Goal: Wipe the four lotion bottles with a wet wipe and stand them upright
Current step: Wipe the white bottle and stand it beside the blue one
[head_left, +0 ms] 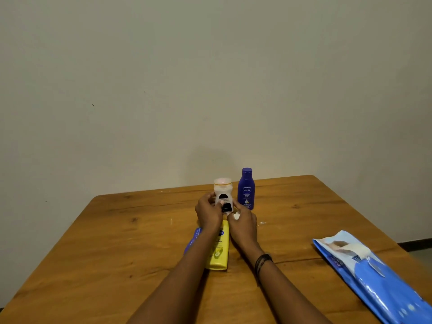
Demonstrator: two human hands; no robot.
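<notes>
Item 1. White bottle (223,195): upright, cap up, at the far middle of the table (117,253), just left of item 2. Whether its base touched the table could not be told, because the hands hid it.

Item 2. Blue bottle (246,189): stood upright on its own, with no hand on it.

Item 3. Yellow bottle (218,250): lay flat between the two forearms. Its long axis ran away from the person, broad end nearest and far end hidden under the hands.

Item 4. Second blue bottle (193,239): lay flat to the left of item 3, mostly covered by the left forearm. Only one edge showed.

Item 5. Left hand (208,212): fingers curled round the lower body of item 1 from the left.

Item 6. Right hand (243,224): close against the right side of item 1 and pinching a small wad of wet wipe (236,216).

Item 7. Wipe pack (374,277): blue, lay flat at the right of the table, well apart from the bottles.

Assessment: one bottle appeared finished, one was in hand and two were left. Both remaining bottles lay nearer the person than the hands, so the next reach would be a draw back. The left hand was nearer item 4, and item 3 lay about evenly between the two.
</notes>
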